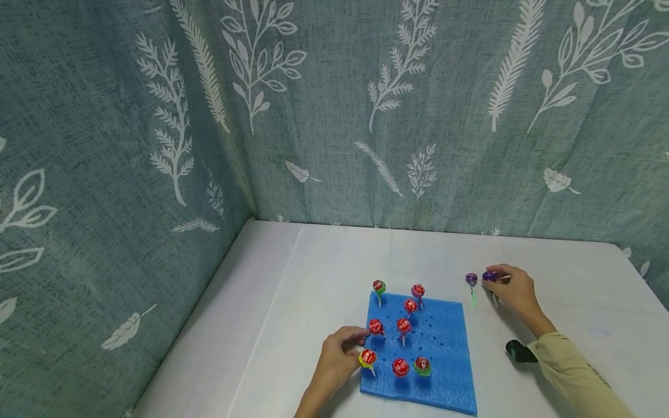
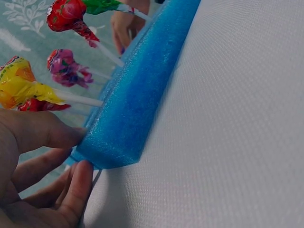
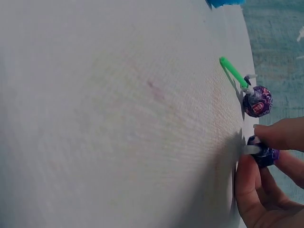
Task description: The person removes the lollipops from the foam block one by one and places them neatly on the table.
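A blue foam board (image 1: 444,348) lies on the white table with several wrapped lollipops standing in it. My left hand (image 1: 338,355) is at its left edge; in the left wrist view the thumb and fingers pinch the foam's corner (image 2: 109,152). Just above that hand stands a yellow-wrapped lollipop (image 2: 23,85), with a red lollipop (image 1: 376,326) behind it. To the right of the board, my right hand (image 1: 514,290) pinches a purple-wrapped lollipop (image 3: 266,156) by its wrapped head, close over the table. Another purple lollipop (image 3: 258,101), on a green stick, lies beside those fingers.
Near the right sleeve (image 1: 575,371) a dark green object (image 1: 520,352) lies on the table (image 1: 292,302). More lollipops, such as a green-wrapped one (image 1: 378,286), rise from the board's far edge. A patterned green curtain (image 1: 334,116) hangs behind and along the left.
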Available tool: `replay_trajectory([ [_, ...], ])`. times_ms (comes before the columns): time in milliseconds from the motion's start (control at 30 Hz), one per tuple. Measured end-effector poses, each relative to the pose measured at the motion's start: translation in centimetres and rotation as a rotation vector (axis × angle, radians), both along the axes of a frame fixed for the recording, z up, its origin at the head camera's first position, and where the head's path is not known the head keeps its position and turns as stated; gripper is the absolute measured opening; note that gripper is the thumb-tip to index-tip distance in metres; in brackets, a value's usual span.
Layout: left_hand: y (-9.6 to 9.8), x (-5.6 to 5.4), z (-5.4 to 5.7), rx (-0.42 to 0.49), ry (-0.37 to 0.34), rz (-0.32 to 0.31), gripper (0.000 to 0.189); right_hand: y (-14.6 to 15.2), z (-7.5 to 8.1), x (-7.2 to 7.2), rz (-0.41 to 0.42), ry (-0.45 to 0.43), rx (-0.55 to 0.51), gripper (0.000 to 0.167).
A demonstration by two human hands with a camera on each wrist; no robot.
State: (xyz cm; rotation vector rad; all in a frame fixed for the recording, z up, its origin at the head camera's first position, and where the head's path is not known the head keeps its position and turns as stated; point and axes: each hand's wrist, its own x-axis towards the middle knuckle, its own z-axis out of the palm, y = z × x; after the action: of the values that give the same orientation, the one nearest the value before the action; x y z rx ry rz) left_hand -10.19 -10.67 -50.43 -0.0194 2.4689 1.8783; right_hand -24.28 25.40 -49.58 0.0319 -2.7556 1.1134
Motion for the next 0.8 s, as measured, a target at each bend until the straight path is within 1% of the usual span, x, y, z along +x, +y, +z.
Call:
replay_trajectory([
  [267, 0.1, 0.05, -0.11, 0.006, 0.006, -0.009, 0.046, 0.2, 0.1, 0.29, -0.011, -0.046, -0.001, 0.033],
  [467, 0.02, 0.08, -0.1, -0.007, 0.014, -0.009, 0.045, 0.18, 0.18, 0.33, 0.004, -0.083, -0.031, 0.035],
  [800, -0.12, 0.05, -0.03, -0.006, 0.014, -0.013, 0.044, 0.22, 0.25, 0.18, 0.023, -0.094, -0.031, 0.038],
])
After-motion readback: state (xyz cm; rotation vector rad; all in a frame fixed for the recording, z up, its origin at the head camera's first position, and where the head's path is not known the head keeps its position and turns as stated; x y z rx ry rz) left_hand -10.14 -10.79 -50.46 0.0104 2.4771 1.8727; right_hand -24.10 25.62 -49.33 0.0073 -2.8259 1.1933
